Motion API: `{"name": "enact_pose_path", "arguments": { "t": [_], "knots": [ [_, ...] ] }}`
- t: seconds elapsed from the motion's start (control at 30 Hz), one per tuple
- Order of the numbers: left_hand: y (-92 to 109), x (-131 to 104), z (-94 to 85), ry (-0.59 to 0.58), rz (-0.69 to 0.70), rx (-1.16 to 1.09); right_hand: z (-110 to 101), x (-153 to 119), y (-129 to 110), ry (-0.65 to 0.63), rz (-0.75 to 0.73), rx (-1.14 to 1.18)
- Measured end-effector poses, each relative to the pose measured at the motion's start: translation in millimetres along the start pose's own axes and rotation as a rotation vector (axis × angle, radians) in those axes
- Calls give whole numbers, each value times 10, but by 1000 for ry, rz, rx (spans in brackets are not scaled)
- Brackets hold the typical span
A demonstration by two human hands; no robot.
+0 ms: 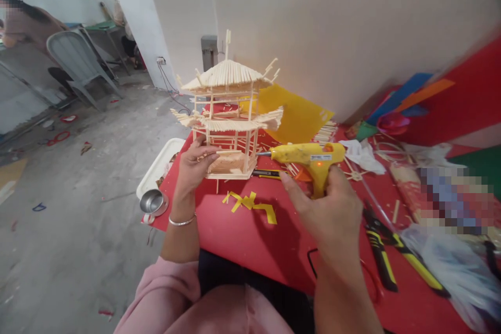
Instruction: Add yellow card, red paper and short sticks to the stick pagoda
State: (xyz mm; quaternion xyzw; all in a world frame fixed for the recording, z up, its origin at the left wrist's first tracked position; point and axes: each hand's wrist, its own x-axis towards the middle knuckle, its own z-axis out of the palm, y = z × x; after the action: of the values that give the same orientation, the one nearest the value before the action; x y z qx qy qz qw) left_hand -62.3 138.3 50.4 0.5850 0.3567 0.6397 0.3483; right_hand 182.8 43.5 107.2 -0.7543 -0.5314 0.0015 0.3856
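A pagoda model [234, 125] built of thin wooden sticks, with two tiers of roof, stands on the red tabletop [227, 235]. At its lower left side is my left hand [192, 167], fingers pinched on a short wooden stick [230, 152] that lies level across the lower storey. My right hand [329, 209] grips a yellow hot glue gun [301, 154] by its handle, an orange light glowing on its body. The gun's metal nozzle points left, close to the model's right corner posts; whether it touches them I cannot tell.
Yellow paper strips [250, 202] and a utility knife [270, 173] lie near the model. Pliers with black and yellow handles [381, 255] and a plastic bag [450, 266] are at right. A metal cup [154, 202] and white tray [158, 164] stand left. Behind lean white boards [332, 47].
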Motion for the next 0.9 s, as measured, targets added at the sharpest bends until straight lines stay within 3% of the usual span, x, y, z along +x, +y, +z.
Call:
{"name": "enact_pose_path", "arguments": {
  "t": [0.2, 0.43, 0.73, 0.9],
  "knots": [
    [-24, -17, -57, -58, -1, 40, 282, -14, -148, 168, -273, -226],
    [-55, -18, -103, -127, 32, 48, 349, -2, -290, 254, -546, -323],
    [-33, -24, -100, -101, 21, 29, 293, -4, -342, 113, -503, -327],
    [-7, -13, -98, -110, 28, 38, 305, -8, -355, 96, -484, -315]
  ]
}}
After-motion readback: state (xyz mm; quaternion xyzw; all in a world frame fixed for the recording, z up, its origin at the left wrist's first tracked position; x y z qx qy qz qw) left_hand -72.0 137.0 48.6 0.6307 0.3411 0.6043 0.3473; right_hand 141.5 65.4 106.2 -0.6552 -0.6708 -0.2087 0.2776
